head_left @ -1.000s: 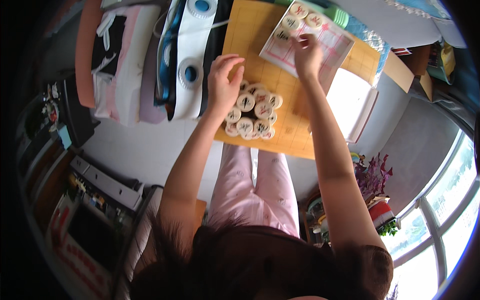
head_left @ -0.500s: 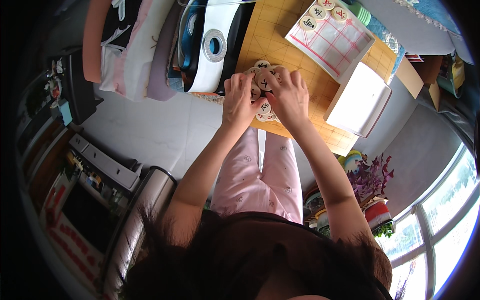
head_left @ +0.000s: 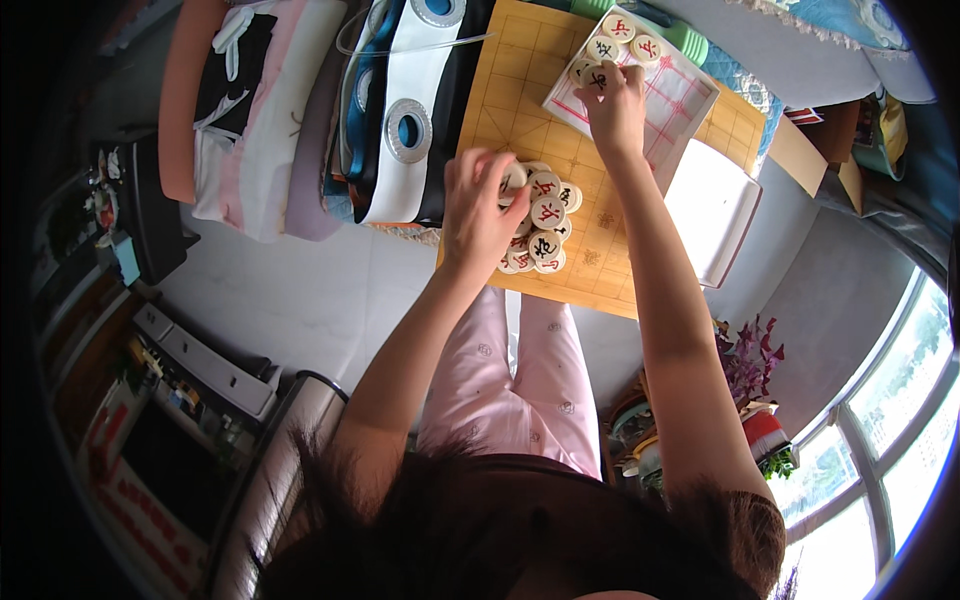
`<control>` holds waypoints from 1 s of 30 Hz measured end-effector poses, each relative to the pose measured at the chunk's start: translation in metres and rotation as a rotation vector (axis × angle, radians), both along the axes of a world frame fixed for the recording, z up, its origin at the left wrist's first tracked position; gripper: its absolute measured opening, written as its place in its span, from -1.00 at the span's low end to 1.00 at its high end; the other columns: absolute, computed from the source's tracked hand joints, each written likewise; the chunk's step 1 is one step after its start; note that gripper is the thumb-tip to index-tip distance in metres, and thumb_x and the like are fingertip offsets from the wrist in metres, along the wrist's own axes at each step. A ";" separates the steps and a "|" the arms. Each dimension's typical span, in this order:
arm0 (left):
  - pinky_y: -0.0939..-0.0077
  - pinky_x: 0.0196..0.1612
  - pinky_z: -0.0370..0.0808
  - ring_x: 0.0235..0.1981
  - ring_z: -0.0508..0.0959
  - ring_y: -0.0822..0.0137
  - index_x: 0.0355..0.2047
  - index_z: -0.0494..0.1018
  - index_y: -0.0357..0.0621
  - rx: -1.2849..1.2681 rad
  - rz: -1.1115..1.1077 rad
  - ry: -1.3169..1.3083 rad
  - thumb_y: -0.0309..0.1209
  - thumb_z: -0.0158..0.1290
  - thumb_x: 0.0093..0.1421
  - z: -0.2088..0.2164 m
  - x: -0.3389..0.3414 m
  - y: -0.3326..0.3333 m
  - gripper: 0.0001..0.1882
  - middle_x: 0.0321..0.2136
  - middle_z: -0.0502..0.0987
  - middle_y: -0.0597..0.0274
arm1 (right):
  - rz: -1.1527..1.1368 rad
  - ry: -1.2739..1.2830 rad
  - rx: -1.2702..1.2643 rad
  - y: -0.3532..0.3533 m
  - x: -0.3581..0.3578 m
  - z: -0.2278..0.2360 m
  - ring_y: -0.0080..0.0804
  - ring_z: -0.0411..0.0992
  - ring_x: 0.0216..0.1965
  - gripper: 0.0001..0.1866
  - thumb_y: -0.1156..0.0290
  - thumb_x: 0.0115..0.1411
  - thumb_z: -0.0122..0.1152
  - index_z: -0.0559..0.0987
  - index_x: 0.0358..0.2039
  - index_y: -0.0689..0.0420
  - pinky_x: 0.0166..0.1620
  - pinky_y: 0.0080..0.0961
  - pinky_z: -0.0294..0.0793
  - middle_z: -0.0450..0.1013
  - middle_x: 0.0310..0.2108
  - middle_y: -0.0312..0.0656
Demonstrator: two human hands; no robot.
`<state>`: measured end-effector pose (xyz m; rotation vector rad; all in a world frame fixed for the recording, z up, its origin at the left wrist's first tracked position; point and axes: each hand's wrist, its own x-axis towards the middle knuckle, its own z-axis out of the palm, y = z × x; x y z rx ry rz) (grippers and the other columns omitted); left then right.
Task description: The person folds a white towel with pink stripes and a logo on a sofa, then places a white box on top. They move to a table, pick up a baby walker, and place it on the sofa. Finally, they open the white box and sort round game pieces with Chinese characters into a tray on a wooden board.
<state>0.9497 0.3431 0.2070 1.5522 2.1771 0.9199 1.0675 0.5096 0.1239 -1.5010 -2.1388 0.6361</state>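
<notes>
Round Chinese chess pieces lie heaped in a pile (head_left: pixel 548 211) on the near part of a wooden board (head_left: pixel 520 75); some show red characters, some black. At the pile's left side my left hand (head_left: pixel 474 212) curls its fingers round a pale chess piece, partly hidden by the fingers. My right hand (head_left: pixel 622 112) reaches over the left edge of a shallow white box (head_left: pixel 672 105) lined with red-crossed paper. Its fingertips pinch a chess piece with a black character (head_left: pixel 597 80). Several pieces (head_left: pixel 620 28) sit at the far left end of the box.
A white box lid (head_left: pixel 713 212) rests at the board's right edge. Left of the board stands a white and black item with silver rings (head_left: pixel 408 130). Green plastic (head_left: pixel 685 40) lies behind the box. My legs (head_left: pixel 510 380) are below the board's near edge.
My right hand has moved from the pile up to the box, carrying a piece. My left hand stays at the pile. The view has shifted slightly, and more of the pile shows.
</notes>
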 end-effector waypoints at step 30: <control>0.31 -0.10 0.39 -0.11 0.40 0.10 -0.13 0.42 -0.21 -0.142 -0.074 -0.125 -0.59 0.18 -0.07 -0.018 -0.037 -0.059 -0.58 -0.13 0.40 0.11 | 0.310 0.043 -0.355 -0.083 0.038 0.060 -0.17 0.42 -0.31 -0.73 0.40 -0.03 0.30 0.54 -0.27 0.14 -0.29 -0.32 0.43 0.41 -0.30 -0.18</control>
